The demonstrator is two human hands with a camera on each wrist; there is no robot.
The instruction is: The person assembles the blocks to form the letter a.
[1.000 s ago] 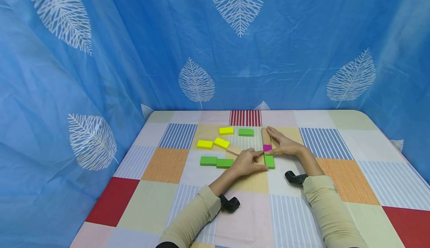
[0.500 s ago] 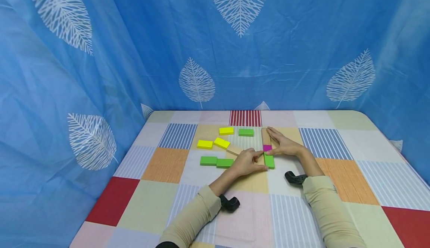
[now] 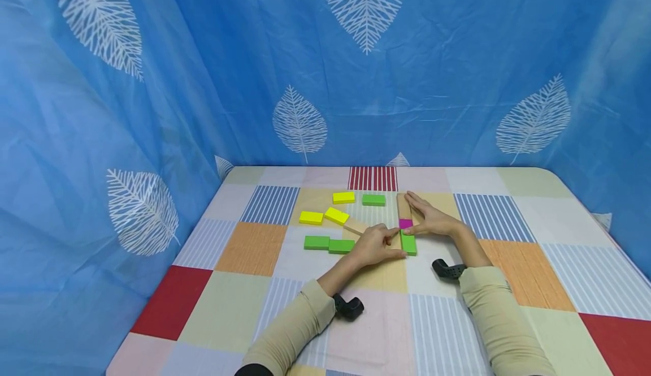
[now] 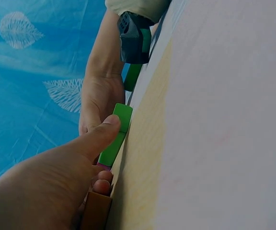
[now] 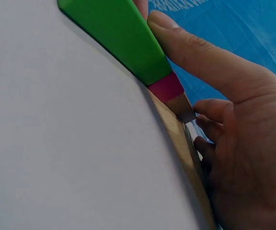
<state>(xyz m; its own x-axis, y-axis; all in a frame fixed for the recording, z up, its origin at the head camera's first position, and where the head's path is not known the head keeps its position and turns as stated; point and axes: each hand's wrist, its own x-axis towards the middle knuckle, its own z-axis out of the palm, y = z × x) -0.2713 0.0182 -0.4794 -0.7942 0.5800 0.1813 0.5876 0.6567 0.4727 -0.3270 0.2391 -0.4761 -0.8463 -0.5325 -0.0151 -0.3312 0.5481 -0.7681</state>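
A short row of blocks lies on the table: plain wood (image 3: 404, 207) at the far end, magenta (image 3: 405, 223) in the middle, green (image 3: 408, 243) nearest. From the left, my left hand (image 3: 374, 246) reaches the row, thumb at the green block's near corner and index fingertip by the magenta one. The left wrist view shows that thumb (image 4: 111, 120) on the green block (image 4: 111, 149); the other fingers curl loosely. Along the row's right side lies my right hand (image 3: 433, 220), fingertips at the wood block, thumb (image 5: 164, 21) against the green block (image 5: 128, 40).
Left of the row lie loose yellow blocks (image 3: 311, 217), two green blocks (image 3: 317, 242) end to end and a wood block (image 3: 354, 227) partly behind the left hand. Another green block (image 3: 373, 200) lies farther back. A blue curtain (image 3: 447, 82) hangs behind the patchwork-covered table (image 3: 224, 302).
Both hands and the blocks keep their places. Only the head view shifts very slightly.
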